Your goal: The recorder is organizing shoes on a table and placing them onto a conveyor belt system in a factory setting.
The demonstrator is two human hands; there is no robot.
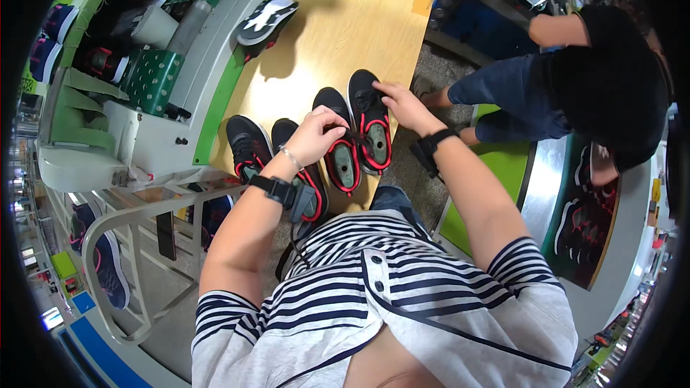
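Observation:
Black sneakers with red collar trim and grey-green insoles stand in a row on the wooden table, toes pointing away from me. My left hand (318, 134) is closed in a pinch above the second sneaker from the right (342, 163). From its fingertips a black shoelace (357, 139) runs toward the rightmost sneaker (365, 88). My right hand (408, 108) rests its outstretched fingers against the side of that rightmost sneaker, near the laces. Left of my left hand stands the leftmost sneaker (248, 140); my left forearm partly hides the one beside it (311, 200).
Another sneaker (267, 20) lies tipped with its white sole showing, at the far left of the table (352, 7). A green-and-white machine (129, 140) borders the left side. At right, a co-worker (596, 93) bends beside a conveyor (528, 194) carrying shoes. A metal rack (136, 223) stands lower left.

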